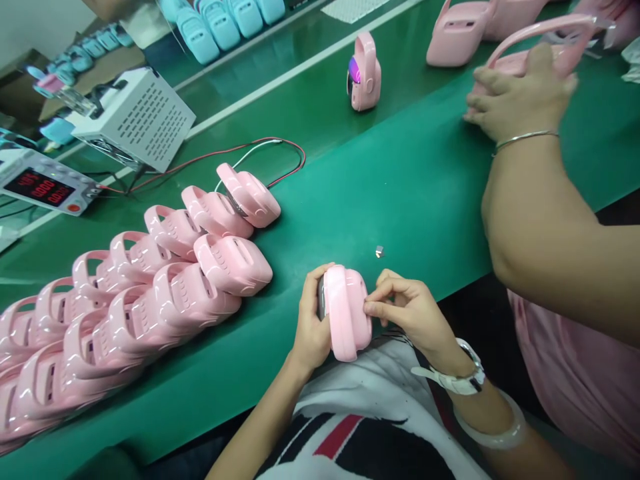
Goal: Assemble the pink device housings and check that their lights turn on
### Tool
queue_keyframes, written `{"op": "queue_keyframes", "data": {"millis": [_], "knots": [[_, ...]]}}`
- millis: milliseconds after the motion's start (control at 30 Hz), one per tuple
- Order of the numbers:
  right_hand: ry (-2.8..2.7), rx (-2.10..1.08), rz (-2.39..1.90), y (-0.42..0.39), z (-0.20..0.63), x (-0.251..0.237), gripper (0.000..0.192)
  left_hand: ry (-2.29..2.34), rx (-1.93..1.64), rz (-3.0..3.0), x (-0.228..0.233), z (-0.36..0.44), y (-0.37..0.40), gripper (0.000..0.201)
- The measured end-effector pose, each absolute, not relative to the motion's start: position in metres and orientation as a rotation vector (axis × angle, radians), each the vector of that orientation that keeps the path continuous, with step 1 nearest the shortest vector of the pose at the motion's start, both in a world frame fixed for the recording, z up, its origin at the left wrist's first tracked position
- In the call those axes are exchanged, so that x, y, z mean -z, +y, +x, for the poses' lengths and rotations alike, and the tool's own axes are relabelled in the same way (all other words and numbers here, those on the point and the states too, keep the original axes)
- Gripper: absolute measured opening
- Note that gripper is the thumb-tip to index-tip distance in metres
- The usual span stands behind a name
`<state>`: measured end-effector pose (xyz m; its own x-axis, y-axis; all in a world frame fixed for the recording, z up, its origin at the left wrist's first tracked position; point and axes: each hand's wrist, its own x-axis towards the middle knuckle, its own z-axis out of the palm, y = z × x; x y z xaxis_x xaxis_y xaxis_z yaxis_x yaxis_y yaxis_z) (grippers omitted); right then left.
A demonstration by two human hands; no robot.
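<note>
I hold a pink plastic device with a handle (347, 313) at the near edge of the green table (410, 193). My left hand (310, 328) grips its left side. My right hand (407, 308) pinches its right side with thumb and fingertips; a white watch sits on that wrist. To the left lie two rows of several identical pink devices (150, 287), leaning on one another. One of them (249, 193) at the far end has red and white wires running to it.
A co-worker's hand (520, 97) with a bangle rests on pink devices at the right. One pink device (364, 72) stands upright, lit. A small metal piece (379, 251) lies on the table. A white power supply (137, 117) and red-digit meter (43, 188) stand left; blue devices (220, 23) behind.
</note>
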<state>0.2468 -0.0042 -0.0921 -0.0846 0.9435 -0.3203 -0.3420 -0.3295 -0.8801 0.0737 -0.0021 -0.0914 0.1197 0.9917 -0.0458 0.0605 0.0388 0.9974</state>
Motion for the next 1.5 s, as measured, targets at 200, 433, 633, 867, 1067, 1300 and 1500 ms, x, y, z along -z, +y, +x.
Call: {"op": "queue_keyframes", "data": {"millis": [200,433,633,867,1067,1300,1500], "knots": [[-0.685,-1.856,-1.0,0.004,0.247,0.102,0.048,1.169,-0.986,1.283,0.089,0.073,0.0,0.046],[-0.633,-1.946,-0.954,0.004,0.254,0.099,0.048,1.158,-1.0,1.207,0.093,0.074,-0.001,0.047],[-0.628,-1.947,-0.947,0.004,0.253,0.101,0.047,1.164,-0.999,1.207,0.092,0.073,-0.001,0.045],[-0.659,-1.935,-0.944,0.002,0.255,0.1,0.049,1.185,-0.983,1.243,0.091,0.074,-0.003,0.046],[-0.781,-2.007,-0.945,0.011,0.259,0.089,0.054,1.244,-0.896,1.302,0.09,0.072,-0.002,0.042],[-0.802,-2.104,-0.986,0.019,0.266,0.092,0.052,1.207,-0.829,1.238,0.083,0.069,0.001,0.046],[-0.781,-2.01,-0.978,0.008,0.266,0.092,0.045,1.205,-0.875,1.159,0.078,0.071,0.0,0.05]]}}
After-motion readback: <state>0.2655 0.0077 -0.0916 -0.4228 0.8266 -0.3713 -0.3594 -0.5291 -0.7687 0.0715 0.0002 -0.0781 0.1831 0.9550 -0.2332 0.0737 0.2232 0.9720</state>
